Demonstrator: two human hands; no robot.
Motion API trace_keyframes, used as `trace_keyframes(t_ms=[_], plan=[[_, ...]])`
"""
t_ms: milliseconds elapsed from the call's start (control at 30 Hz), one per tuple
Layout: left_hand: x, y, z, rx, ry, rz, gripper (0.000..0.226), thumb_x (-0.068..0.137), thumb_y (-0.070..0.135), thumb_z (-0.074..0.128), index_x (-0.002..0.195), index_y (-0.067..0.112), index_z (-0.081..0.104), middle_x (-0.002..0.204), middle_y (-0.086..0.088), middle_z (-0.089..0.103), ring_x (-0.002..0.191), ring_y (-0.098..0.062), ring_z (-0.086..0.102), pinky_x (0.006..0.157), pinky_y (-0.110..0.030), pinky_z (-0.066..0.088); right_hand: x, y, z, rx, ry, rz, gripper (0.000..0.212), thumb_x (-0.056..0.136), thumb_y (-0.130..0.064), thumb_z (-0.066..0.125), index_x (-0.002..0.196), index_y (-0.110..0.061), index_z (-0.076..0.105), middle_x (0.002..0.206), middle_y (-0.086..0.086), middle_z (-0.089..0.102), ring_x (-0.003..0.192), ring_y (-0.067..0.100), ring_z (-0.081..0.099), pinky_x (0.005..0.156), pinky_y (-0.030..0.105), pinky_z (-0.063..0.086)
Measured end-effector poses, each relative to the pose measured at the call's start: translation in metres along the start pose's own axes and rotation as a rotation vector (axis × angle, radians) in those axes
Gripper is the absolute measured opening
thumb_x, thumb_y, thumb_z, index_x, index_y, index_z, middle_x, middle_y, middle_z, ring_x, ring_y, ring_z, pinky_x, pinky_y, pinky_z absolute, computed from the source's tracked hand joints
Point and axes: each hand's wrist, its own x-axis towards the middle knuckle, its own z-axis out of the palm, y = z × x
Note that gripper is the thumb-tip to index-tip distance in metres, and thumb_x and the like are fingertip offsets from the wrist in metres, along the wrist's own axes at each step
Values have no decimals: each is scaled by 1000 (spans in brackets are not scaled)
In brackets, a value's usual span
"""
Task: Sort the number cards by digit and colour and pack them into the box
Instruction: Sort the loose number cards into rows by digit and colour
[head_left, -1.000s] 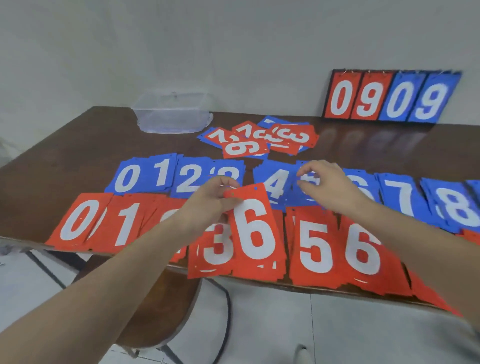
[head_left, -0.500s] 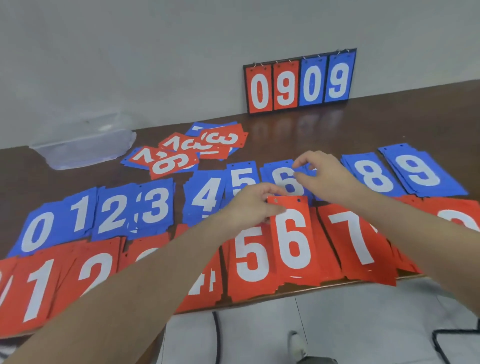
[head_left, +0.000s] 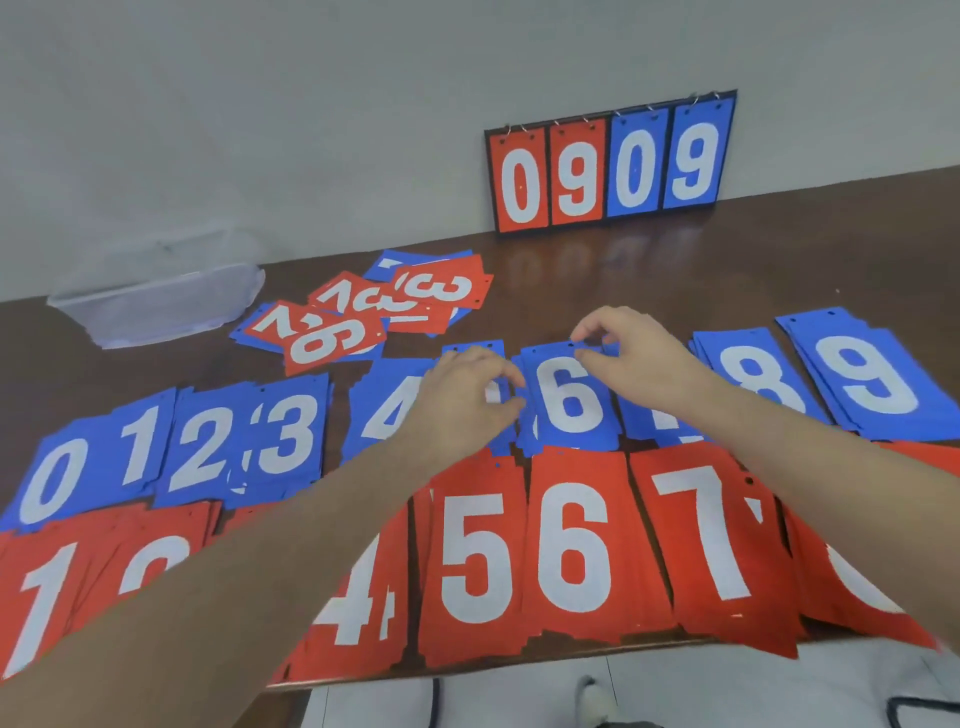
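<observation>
Red 6 card (head_left: 571, 540) is now laid down on its red pile at the tabletop's (head_left: 831, 249) near edge; left hand (head_left: 462, 400) is moved up beside the blue 6 pile (head_left: 571, 405), fingers curled, grip contents not clear. Right hand (head_left: 634, 353) pinches that pile's far edge. Long axis runs away from the person. Unsorted heap (head_left: 374, 312) and clear box (head_left: 156, 301) lie far-left, room between.
</observation>
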Motion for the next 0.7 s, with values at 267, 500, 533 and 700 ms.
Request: trace_keyframes(t_ms=[267, 500, 533, 700], plan=[[20, -31, -20, -118, 85, -255, 12, 96, 25, 64, 103, 35, 64, 116, 15, 55, 119, -14, 51, 100, -36, 47, 49, -1, 1, 40, -116, -77, 11, 97, -28, 62, 104, -36, 61, 114, -8, 59, 112, 13, 54, 87, 26, 41], [28, -54, -36, -125, 182, -378, 12, 98, 21, 62, 105, 31, 64, 103, 23, 54, 96, 2, 53, 75, -9, 38, 86, -8, 9, 27, -183, -129, 11, 98, -31, 60, 107, -37, 59, 116, -10, 58, 110, 9, 52, 83, 19, 38], [29, -59, -39, -117, 185, -389, 12, 98, 21, 62, 107, 29, 65, 104, 20, 55, 97, 0, 53, 75, -9, 38, 90, -10, 11, 26, -189, -130, 11, 98, -31, 60, 107, -37, 59, 116, -10, 58, 110, 9, 52, 83, 20, 38], [37, -92, -54, -71, 196, -380, 12, 99, 23, 61, 110, 26, 65, 118, 10, 57, 110, -11, 54, 90, -26, 45, 110, -26, 29, 7, -183, -107, 10, 99, -32, 61, 107, -37, 57, 113, -12, 55, 108, 7, 52, 77, 15, 39]])
